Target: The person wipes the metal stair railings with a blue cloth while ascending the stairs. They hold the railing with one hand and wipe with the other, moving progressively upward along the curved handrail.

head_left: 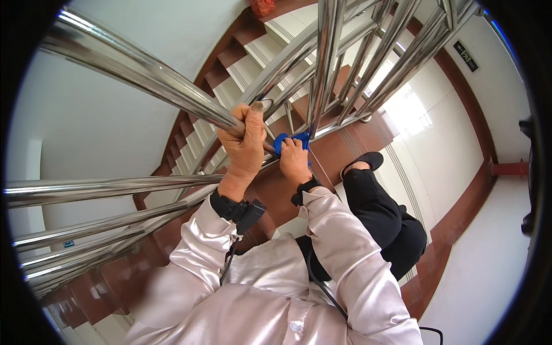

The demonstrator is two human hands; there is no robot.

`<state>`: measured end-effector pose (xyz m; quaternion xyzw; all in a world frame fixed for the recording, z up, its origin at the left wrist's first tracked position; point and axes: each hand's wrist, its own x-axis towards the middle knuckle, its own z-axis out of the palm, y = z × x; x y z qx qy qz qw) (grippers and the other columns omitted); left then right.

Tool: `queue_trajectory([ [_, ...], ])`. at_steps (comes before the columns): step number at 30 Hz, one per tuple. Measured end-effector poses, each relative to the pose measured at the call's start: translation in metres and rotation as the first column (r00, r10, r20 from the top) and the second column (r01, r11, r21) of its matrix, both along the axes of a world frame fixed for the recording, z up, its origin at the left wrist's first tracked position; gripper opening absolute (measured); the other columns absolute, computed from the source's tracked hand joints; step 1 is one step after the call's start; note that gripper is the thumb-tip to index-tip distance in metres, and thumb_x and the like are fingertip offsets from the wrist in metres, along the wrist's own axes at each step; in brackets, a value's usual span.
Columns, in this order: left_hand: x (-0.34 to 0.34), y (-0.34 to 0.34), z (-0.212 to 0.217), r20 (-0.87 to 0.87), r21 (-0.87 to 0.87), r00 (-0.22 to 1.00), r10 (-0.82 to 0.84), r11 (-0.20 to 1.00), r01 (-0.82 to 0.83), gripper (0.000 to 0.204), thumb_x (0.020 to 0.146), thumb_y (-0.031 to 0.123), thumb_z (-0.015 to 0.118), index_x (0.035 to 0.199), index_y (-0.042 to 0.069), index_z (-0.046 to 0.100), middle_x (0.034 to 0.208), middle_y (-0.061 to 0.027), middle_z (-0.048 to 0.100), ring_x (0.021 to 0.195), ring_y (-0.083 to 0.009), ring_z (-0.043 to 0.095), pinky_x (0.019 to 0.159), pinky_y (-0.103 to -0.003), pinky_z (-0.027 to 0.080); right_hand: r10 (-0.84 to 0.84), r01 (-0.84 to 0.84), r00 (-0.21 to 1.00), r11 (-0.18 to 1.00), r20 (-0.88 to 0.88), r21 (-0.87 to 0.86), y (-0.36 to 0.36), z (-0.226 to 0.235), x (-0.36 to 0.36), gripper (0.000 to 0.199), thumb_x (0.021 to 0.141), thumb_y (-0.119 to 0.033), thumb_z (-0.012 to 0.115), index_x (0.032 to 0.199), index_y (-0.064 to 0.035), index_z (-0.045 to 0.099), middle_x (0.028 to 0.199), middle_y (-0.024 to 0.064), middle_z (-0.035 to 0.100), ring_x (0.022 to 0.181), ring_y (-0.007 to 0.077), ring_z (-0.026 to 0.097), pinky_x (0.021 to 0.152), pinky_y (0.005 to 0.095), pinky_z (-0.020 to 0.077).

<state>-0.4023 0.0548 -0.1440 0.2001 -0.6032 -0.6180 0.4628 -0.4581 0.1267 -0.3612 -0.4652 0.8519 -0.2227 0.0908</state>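
Note:
My left hand is wrapped around the shiny steel handrail of a stair railing, near where it bends. My right hand presses a blue cloth against a lower steel bar of the same railing, just to the right of my left hand. Both wrists carry black bands, and my sleeves are pale pink and glossy. My right leg in black trousers reaches forward, its foot in a black shoe on the floor.
Several steel rails run across the left. White steps with red-brown edges descend behind the railing. A glossy white landing floor with a red-brown border lies to the right. White walls stand on the left and right.

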Motion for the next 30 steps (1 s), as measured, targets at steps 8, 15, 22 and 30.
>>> queue_trajectory([
  [8, -0.003, 0.004, -0.001, 0.007, -0.031, 0.998, 0.063, 0.998, -0.063, 0.037, 0.103, 0.018, 0.06, 0.072, 0.011, 0.039, 0.057, 0.0047, 0.038, 0.044, -0.0026, 0.031, 0.04, -0.023, 0.022, -0.403, 0.695, 0.323, 0.715, 0.856, 0.075, -0.018, 0.029, 0.053, 0.028, 0.084, -0.003, 0.061, 0.11, 0.0088, 0.062, 0.113, 0.0256, 0.064, 0.104, 0.0426, 0.062, 0.085, 0.0456, 0.0514],
  [15, -0.005, 0.009, 0.002, -0.005, 0.013, 0.995, 0.101, 0.995, -0.101, 0.037, 0.103, 0.017, 0.059, 0.073, 0.011, 0.038, 0.057, 0.005, 0.035, 0.044, -0.0027, 0.03, 0.04, -0.023, 0.021, -0.38, 0.642, -0.4, 0.533, 0.834, 0.551, -0.017, 0.024, 0.035, 0.04, 0.102, -0.039, 0.049, 0.12, -0.004, 0.056, 0.108, 0.0132, 0.064, 0.091, 0.0238, 0.065, 0.077, 0.0428, 0.0535],
  [22, 0.001, 0.005, -0.002, -0.022, -0.015, 0.997, 0.08, 0.997, -0.081, 0.033, 0.103, 0.016, 0.058, 0.077, 0.01, 0.039, 0.058, 0.0043, 0.038, 0.046, -0.0025, 0.034, 0.041, -0.023, 0.026, -0.159, 0.575, -0.612, 0.584, 0.775, 0.573, -0.016, -0.022, 0.016, 0.073, 0.099, -0.065, 0.043, 0.143, -0.0072, 0.045, 0.148, 0.0159, 0.049, 0.131, 0.0391, 0.051, 0.111, 0.0578, 0.0362],
  [30, -0.003, 0.007, -0.004, -0.017, -0.082, 0.993, 0.114, 0.99, -0.115, 0.032, 0.104, 0.014, 0.054, 0.077, 0.01, 0.037, 0.057, 0.0051, 0.033, 0.043, -0.0032, 0.028, 0.039, -0.024, 0.022, 0.193, 0.741, -0.597, 0.505, 0.779, 0.443, -0.013, -0.05, -0.018, 0.067, 0.097, -0.064, 0.048, 0.135, -0.009, 0.055, 0.138, 0.0113, 0.058, 0.125, 0.0335, 0.055, 0.111, 0.0523, 0.0398],
])
